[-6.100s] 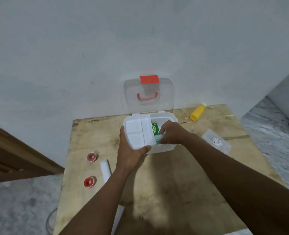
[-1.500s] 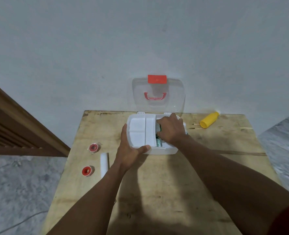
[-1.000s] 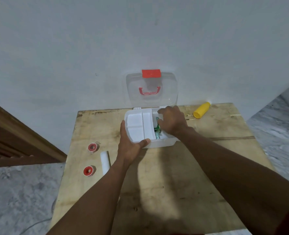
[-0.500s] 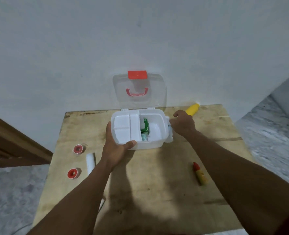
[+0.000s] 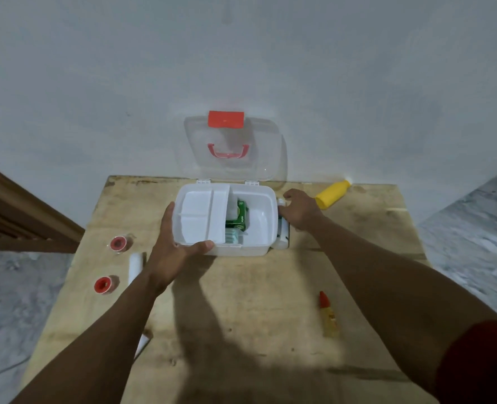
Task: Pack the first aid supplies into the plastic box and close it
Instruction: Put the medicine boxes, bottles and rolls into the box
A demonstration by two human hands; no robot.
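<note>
The white plastic box (image 5: 258, 249) stands open on the wooden table, its clear lid (image 5: 232, 147) with a red latch leaning against the wall. A white divider tray (image 5: 200, 217) fills its left half; a green packet (image 5: 239, 215) and a pale teal item (image 5: 234, 237) lie in the right half. My left hand (image 5: 174, 252) grips the box's front left corner. My right hand (image 5: 298, 212) is closed around a white bottle (image 5: 283, 231) lying just outside the box's right wall. A yellow bottle (image 5: 331, 194) lies at the back right.
Two red-centred tape rolls (image 5: 120, 243) (image 5: 104, 284) and a white bandage roll (image 5: 135, 266) lie left of the box. A small yellow tube with a red cap (image 5: 328, 314) lies at the front right. The wall stands right behind the table (image 5: 241, 330); a wooden railing (image 5: 17, 217) is at left.
My right hand has come out of the box and moved to its right side, closing on the white bottle there. My left hand has kept its hold on the box.
</note>
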